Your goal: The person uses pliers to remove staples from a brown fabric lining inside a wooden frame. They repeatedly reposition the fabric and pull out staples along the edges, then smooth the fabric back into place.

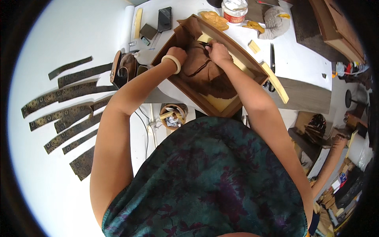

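Note:
A brown open box (254, 71) sits at the table's front, a pale yellow layer (219, 103) showing in its bottom beneath crumpled brown fabric (207, 81). My left hand (175, 54), a cream bangle on its wrist, is closed at the fabric near the box's left side; what its curled fingers hold is hidden. My right hand (217, 52) is closed around a small dark item (203, 43) over the far part of the fabric; that item is too small to name.
Around the box are scissors (272, 55), foam strips (278, 85), a phone (164, 19), a white tub (234, 11) and gloves (272, 23). A bag (118, 69) stands at left beside patterned strips (67, 110). A waste bin (172, 116) is below; another box (331, 27) is at right.

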The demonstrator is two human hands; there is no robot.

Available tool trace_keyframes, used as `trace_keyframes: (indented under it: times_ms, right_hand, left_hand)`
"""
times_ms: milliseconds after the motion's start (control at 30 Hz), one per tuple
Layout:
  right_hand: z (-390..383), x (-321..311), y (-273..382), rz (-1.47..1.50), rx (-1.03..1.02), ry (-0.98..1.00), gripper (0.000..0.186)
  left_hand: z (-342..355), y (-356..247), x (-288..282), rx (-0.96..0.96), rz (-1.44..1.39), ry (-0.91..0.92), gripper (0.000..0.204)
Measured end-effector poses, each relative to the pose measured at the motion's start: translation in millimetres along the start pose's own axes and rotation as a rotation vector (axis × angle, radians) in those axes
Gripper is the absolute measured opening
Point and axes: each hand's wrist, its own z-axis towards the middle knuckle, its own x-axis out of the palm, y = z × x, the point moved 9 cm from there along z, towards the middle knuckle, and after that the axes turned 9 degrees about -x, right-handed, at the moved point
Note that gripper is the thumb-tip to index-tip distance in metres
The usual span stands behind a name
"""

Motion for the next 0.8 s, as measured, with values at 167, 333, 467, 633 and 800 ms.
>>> trace_keyframes:
  times_ms: [167, 333, 467, 633, 800]
  right_hand:
    - [12, 6, -8, -0.035, 0.002, -0.068, 0.030]
    - [20, 13, -5, -0.023, -0.046, -0.043, 0.031]
    - [26, 16, -1, -0.064, -0.050, -0.078, 0.027]
    - [32, 19, -8, -0.051, -0.021, -0.095, 0.025]
    - [34, 24, -6, -0.068, -0.061, -0.057, 0.025]
  left_hand:
    - [-13, 15, -6, -0.113, -0.265, 0.017, 0.014]
    - [-10, 28, 22, -0.229, -0.598, -0.015, 0.022]
    - [1, 36, 34, -0.234, -0.835, -0.046, 0.025]
    - [-4, 44, 30, -0.222, -0.897, -0.055, 0.029]
    - [-9, 47, 23, -0.250, -0.931, -0.114, 0.027]
